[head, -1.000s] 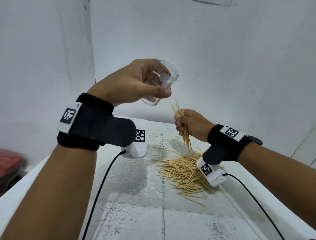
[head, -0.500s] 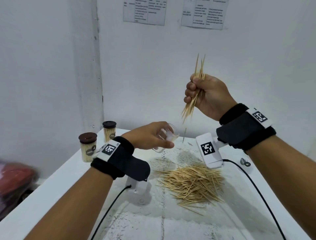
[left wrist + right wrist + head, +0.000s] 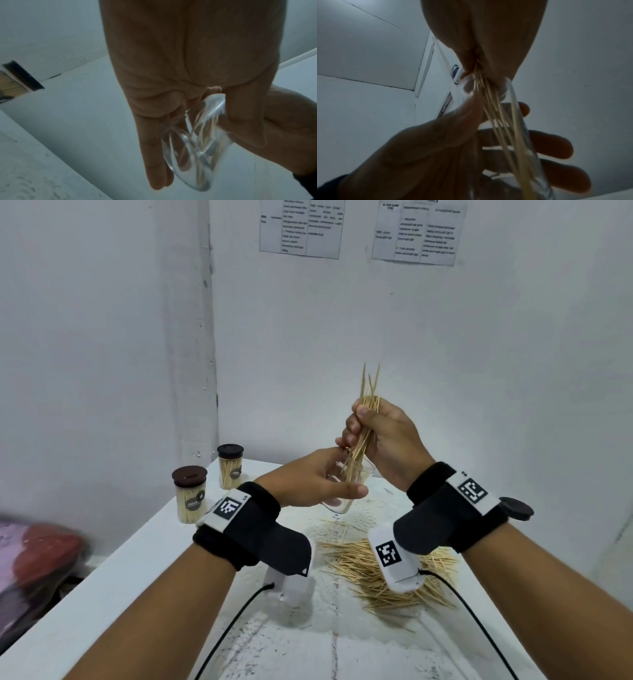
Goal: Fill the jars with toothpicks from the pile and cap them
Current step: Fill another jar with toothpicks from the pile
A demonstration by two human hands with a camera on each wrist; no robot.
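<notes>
**Legible Text and Markings**

No wording can be read with confidence. Two printed sheets (image 3: 300,229) (image 3: 417,232) are fixed to the wall; both carry tabulated text, too small and blurred to decipher. Each wrist strap bears a square black-and-white coded tag: one on the left strap (image 3: 226,507), one on the right strap (image 3: 473,490), and a further one on the white right wrist unit (image 3: 388,554). The two capped jars (image 3: 189,494) (image 3: 230,466) carry dark round labels, unreadable.

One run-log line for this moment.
left hand: holds clear jar | right hand: feeds toothpick bundle into jar | pile: remains
</notes>
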